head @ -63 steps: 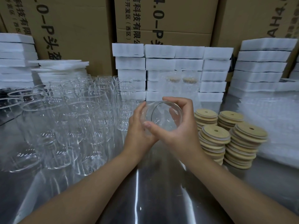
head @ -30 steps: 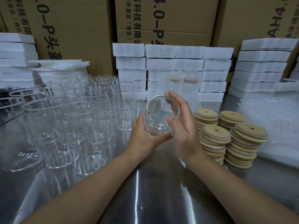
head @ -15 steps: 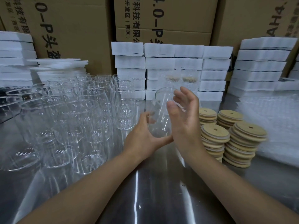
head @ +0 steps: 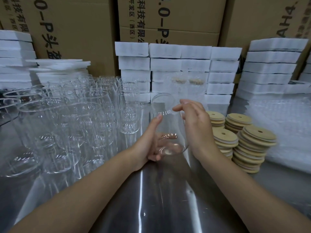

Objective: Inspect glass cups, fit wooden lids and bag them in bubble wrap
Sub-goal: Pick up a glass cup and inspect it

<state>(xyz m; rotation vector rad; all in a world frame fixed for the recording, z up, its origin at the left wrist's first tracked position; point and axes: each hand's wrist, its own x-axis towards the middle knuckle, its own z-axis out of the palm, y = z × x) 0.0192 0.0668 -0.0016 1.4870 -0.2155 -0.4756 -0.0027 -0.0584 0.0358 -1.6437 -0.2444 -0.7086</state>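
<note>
A clear glass cup (head: 165,121) stands nearly upright above the steel table, mouth up. My left hand (head: 148,145) grips its lower part, fingers curled under the base and thumb up along the side. My right hand (head: 196,126) lies against the cup's right side with its fingers loosely spread near the rim. Stacks of round wooden lids (head: 252,145) with a small hole stand just right of my right hand. A pile of bubble wrap (head: 282,125) lies at the far right.
Several empty glass cups (head: 70,121) crowd the left half of the steel table (head: 151,199). White foam boxes (head: 180,68) are stacked behind, with two wrapped lidded cups (head: 186,81) in front of them. Cardboard cartons (head: 168,19) form the back wall.
The cup has been turned from lying with its mouth toward me to standing upright. My right hand let go of the rim and now lies along the cup's right side.
</note>
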